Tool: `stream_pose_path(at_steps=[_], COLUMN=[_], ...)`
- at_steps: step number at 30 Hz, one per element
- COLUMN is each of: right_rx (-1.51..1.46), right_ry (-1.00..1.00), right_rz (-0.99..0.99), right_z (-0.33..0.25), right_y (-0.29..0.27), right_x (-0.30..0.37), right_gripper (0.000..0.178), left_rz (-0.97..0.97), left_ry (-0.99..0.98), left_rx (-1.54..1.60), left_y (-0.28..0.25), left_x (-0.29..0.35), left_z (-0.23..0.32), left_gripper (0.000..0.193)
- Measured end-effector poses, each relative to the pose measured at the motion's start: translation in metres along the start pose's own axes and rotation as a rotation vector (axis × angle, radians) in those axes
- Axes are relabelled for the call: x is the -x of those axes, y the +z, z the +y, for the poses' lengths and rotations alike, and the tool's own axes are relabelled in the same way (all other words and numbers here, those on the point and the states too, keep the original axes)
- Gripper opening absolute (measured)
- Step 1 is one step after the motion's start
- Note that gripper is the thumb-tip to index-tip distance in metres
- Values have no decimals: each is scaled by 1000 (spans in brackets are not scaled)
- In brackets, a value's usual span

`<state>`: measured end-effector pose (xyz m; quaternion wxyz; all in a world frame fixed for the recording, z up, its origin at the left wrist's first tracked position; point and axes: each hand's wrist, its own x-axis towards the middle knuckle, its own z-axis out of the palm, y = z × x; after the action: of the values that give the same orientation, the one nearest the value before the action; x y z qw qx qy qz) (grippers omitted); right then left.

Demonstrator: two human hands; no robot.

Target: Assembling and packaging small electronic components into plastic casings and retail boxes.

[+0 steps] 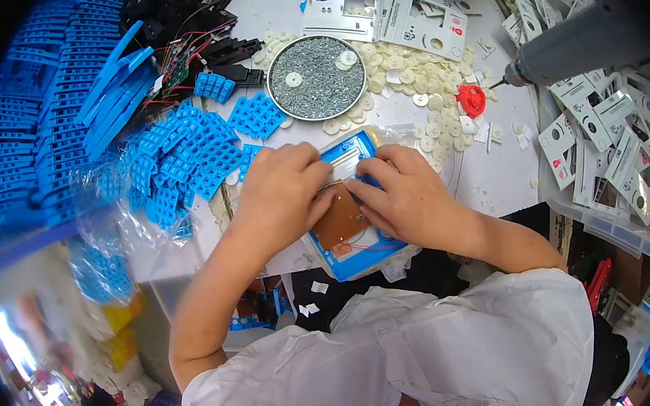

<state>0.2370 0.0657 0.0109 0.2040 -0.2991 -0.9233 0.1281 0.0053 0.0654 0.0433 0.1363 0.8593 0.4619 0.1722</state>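
Observation:
A blue plastic housing [362, 266] lies tilted on the table in front of me, with a silvery panel at its far end. Inside it sits a brown circuit board [344, 224], with thin red wires near its lower end. My left hand [284, 188] has its fingers bent at the board's left upper edge, the thumb against the board. From the other side my right hand [410, 199] curls over the housing, thumb and fingertips at the board's upper right edge. The fingers hide the exact contact points.
A round tray of screws [316, 86] stands beyond my hands, amid scattered white discs [406, 67]. Blue keypad pieces [183, 148] and stacked blue parts [32, 100] lie left. A grey power screwdriver [562, 50] hangs over the right, near a bin of printed panels [616, 236] and a red piece [471, 100].

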Motion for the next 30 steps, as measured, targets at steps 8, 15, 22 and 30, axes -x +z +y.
stream_pose_path(at_steps=[8, 15, 22, 30], right_rx=[8, 14, -9, 153], right_ry=[5, 28, 32, -80], right_rz=[-37, -61, -71, -244], right_z=[-4, -6, -11, -18], right_y=[-4, -5, -7, -10], right_x=[-1, -3, -1, 0], right_gripper=[38, 38, 45, 46], left_rz=[-254, -428, -118, 226], left_ry=[87, -163, -376, -573], left_rx=[-133, -200, 20, 114], left_y=[22, 12, 1, 8], left_x=[-20, -33, -10, 24], left_z=[-5, 15, 0, -29], left_gripper=[8, 11, 16, 20])
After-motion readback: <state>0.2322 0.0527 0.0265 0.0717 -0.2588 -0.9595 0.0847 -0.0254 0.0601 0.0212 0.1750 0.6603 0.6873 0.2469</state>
